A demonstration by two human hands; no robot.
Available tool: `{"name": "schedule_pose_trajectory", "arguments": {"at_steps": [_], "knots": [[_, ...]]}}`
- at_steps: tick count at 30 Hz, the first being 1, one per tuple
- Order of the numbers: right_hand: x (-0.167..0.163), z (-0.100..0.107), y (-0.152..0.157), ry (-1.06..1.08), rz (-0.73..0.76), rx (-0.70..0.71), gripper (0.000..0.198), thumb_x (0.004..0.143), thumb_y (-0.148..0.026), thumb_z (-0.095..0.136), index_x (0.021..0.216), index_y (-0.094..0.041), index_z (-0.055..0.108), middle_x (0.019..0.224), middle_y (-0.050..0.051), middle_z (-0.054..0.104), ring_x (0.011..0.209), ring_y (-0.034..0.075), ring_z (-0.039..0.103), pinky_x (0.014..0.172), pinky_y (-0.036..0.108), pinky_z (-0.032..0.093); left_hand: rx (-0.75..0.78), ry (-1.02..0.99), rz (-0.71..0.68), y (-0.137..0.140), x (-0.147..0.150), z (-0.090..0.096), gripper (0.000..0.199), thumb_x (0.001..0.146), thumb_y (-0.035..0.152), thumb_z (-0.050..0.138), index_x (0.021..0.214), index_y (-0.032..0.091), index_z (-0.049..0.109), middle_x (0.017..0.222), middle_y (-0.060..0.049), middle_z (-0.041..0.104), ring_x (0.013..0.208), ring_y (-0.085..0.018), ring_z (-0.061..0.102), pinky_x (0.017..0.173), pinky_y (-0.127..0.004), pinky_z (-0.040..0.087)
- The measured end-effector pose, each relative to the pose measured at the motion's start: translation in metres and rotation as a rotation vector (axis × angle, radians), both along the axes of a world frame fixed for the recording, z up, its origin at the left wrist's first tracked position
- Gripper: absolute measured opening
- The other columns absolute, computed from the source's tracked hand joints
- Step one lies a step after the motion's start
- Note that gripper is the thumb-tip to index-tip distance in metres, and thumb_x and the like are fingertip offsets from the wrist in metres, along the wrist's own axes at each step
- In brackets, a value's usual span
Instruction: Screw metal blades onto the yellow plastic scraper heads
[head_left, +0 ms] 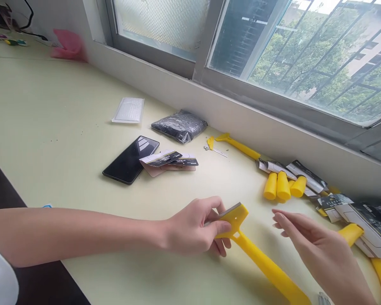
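Note:
My left hand is closed around the head of a yellow scraper, thumb on its near face and fingers behind. A grey blade edge shows along the top of the head, and the long handle slants down to the lower right. To the right of the scraper head, apart from it, is my right hand. Its thumb and index finger are pinched together; anything between them is too small or hidden to make out. Small metal pieces lie at the bottom edge beside the handle.
Several yellow scrapers with printed card sleeves lie along the window wall. A loose yellow scraper and a small yellow part with tiny bits lie behind. Further left are a phone, cards, a dark plastic packet and a clear packet.

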State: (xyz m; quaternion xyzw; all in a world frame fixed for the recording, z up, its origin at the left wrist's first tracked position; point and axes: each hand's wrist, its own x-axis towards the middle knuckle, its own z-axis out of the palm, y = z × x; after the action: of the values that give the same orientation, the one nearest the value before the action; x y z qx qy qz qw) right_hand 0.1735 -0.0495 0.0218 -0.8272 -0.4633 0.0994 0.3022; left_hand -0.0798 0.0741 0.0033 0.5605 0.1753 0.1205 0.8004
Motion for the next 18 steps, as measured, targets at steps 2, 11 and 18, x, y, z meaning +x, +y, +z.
{"name": "schedule_pose_trajectory", "arguments": {"at_steps": [2,11,18], "knots": [[0.026,-0.016,0.006,-0.125,-0.033,0.054,0.042,0.082,-0.061,0.062,0.097,-0.024,0.076,0.102,0.004,0.074,0.085,0.022,0.070,0.074,0.033,0.058,0.063,-0.018,-0.018,0.000,-0.001,-0.001,0.024,0.097,0.037,0.054,0.090,0.019,0.042,0.084,-0.007,0.066,0.067,-0.016,0.067,0.070,-0.042,0.059],[0.065,-0.041,0.041,-0.504,0.199,0.146,0.026,0.097,-0.043,0.061,0.096,-0.017,0.066,0.094,0.002,0.067,0.081,0.014,0.064,0.077,0.033,0.055,0.543,-0.258,-0.060,-0.004,-0.007,-0.004,0.012,0.089,0.009,0.047,0.094,0.020,0.042,0.088,-0.009,0.068,0.073,-0.015,0.066,0.065,-0.027,0.056],[0.065,-0.036,0.038,-0.660,0.397,0.117,0.029,0.101,-0.040,0.054,0.085,-0.017,0.061,0.079,-0.001,0.060,0.064,0.010,0.054,0.064,0.027,0.050,1.220,-0.518,0.017,0.004,-0.006,-0.009,0.017,0.089,0.008,0.047,0.103,0.018,0.050,0.092,-0.010,0.074,0.073,-0.016,0.068,0.062,-0.024,0.052]]}}
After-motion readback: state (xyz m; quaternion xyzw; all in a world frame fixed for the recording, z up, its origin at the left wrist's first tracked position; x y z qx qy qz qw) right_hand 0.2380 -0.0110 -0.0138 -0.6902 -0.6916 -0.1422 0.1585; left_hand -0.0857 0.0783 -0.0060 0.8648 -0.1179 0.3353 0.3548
